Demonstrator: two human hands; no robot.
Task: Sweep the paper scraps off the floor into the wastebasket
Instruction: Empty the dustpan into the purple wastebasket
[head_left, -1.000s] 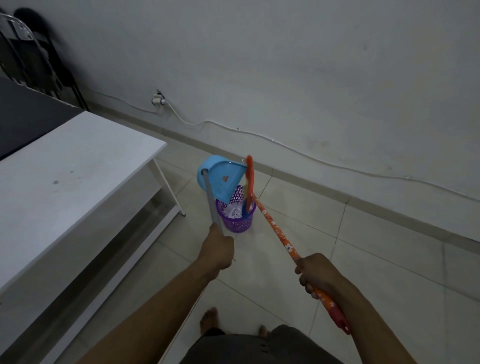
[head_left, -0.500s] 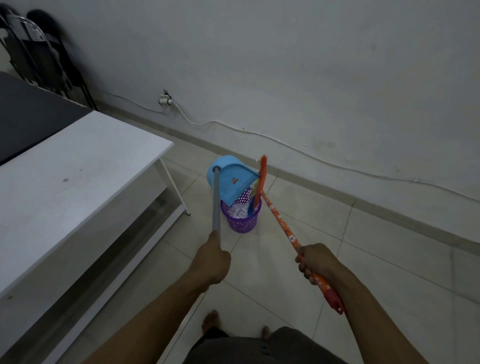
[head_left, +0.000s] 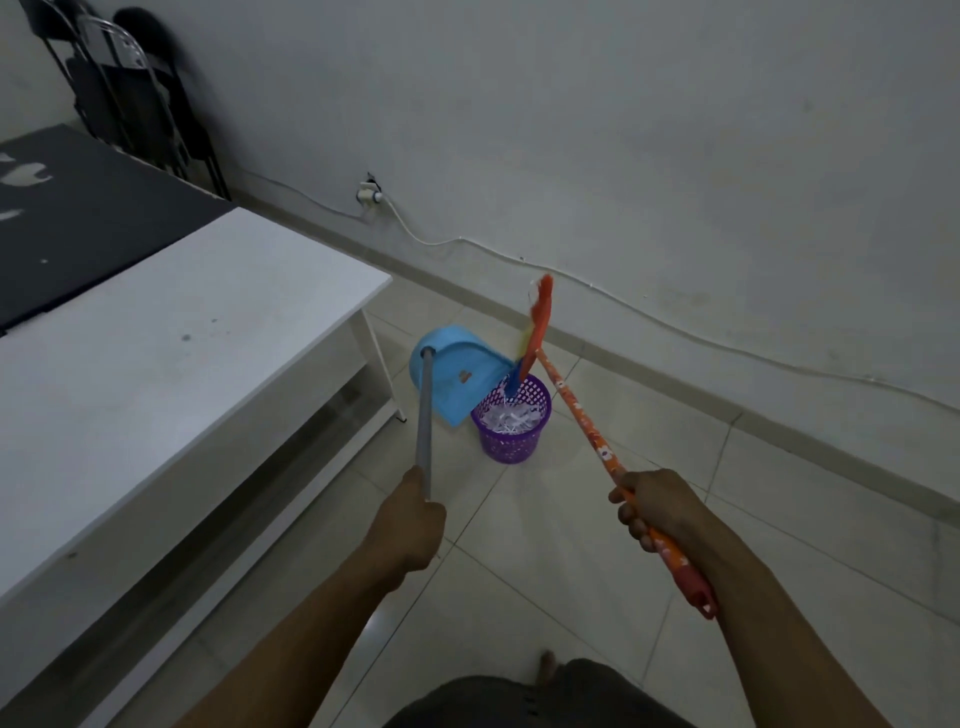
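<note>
My left hand (head_left: 408, 525) clenches the grey handle (head_left: 425, 426), my right hand (head_left: 665, 512) grips the orange broomstick (head_left: 582, 415), and beyond my fingers the blue dustpan (head_left: 457, 379) tilts beside the purple wastebasket (head_left: 511, 441), paper scraps (head_left: 511, 418) inside it, the broom head (head_left: 535, 332) above its far rim.

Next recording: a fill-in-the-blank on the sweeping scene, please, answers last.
The left hand grips the handle of the ____ dustpan.
The right hand grips the broom by its ____.
Paper scraps lie inside the ____ wastebasket.
Missing: blue; handle; purple.
</note>
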